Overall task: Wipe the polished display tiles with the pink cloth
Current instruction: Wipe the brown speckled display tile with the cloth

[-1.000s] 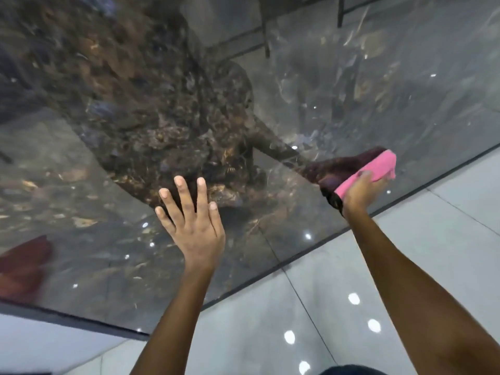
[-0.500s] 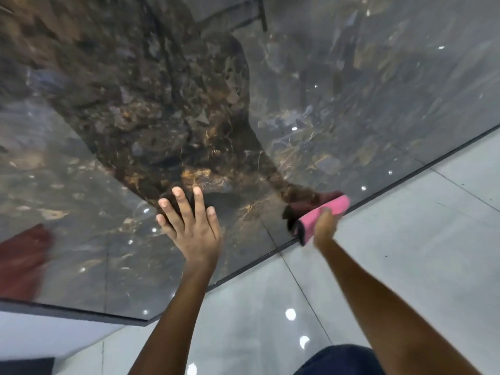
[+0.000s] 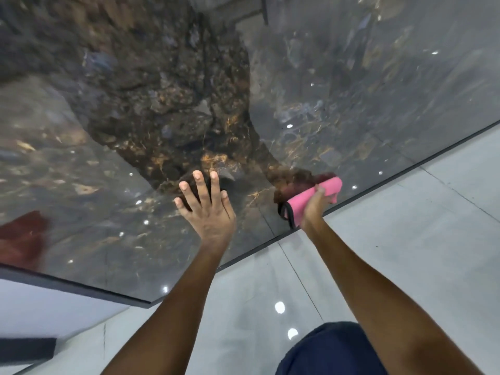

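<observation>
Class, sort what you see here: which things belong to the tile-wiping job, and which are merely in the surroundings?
Part of the job:
pink cloth, folded in the right hand
dark polished tile
left hand, spread flat on the tile

Just surroundings:
grey floor

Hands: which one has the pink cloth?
The right hand, closed on the folded pink cloth near the dark tile's lower edge. The left hand is empty, fingers spread flat on the tile.
</observation>
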`<state>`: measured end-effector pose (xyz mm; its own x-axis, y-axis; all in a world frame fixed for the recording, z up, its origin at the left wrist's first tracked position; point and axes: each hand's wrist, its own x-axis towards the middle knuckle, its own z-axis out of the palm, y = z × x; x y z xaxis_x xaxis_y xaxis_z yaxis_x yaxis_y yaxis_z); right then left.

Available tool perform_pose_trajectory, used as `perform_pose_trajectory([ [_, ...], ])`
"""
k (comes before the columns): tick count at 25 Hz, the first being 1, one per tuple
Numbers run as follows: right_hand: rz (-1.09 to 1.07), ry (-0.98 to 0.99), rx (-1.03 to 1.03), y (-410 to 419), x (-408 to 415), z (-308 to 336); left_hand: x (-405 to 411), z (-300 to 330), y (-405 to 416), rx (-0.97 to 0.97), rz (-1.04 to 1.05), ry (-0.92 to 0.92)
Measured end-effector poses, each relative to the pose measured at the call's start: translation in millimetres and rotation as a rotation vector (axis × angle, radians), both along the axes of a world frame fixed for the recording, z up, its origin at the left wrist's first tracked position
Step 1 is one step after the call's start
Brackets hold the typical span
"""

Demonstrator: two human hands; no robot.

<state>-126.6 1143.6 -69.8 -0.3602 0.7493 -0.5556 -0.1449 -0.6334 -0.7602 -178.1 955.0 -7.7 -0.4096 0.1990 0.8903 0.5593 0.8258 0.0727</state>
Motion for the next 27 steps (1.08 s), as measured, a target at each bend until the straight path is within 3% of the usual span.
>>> perform_pose_trajectory([
  [4,0.025,-0.180,0.685,-24,14,119,35,49,33,0.162,-0.242,-0.189],
  [7,0.162,-0.370,1.503,-41,30,177,48,137,82,0.481,-0.323,-0.287],
  [9,0.132,-0.449,1.909,-14,36,214,54,189,103,0.568,-0.397,-0.220],
  [11,0.057,-0.471,1.964,40,35,269,56,238,118,0.476,-0.513,-0.053],
  [14,-0.041,-0.354,1.352,109,37,351,52,329,138,0.424,-0.551,0.111],
  [15,-0.067,-0.353,1.327,112,37,365,48,357,143,0.438,-0.522,0.132],
  [16,-0.089,-0.350,1.497,107,34,369,42,378,146,0.441,-0.479,0.161],
  [19,0.114,-0.245,2.513,100,23,352,23,411,157,0.393,-0.254,0.242],
  [20,0.096,-0.224,2.636,117,24,356,19,415,160,0.379,-0.165,0.227],
  [21,-0.045,-0.209,2.597,146,26,366,18,416,163,0.365,-0.080,0.204],
  [23,-0.262,-0.254,2.122,216,33,389,18,415,169,0.330,0.046,0.176],
  [25,-0.232,-0.262,1.588,284,51,423,18,414,171,0.311,0.098,0.174],
  [27,-0.260,-0.140,1.258,310,56,467,17,411,172,0.326,0.126,0.176],
])
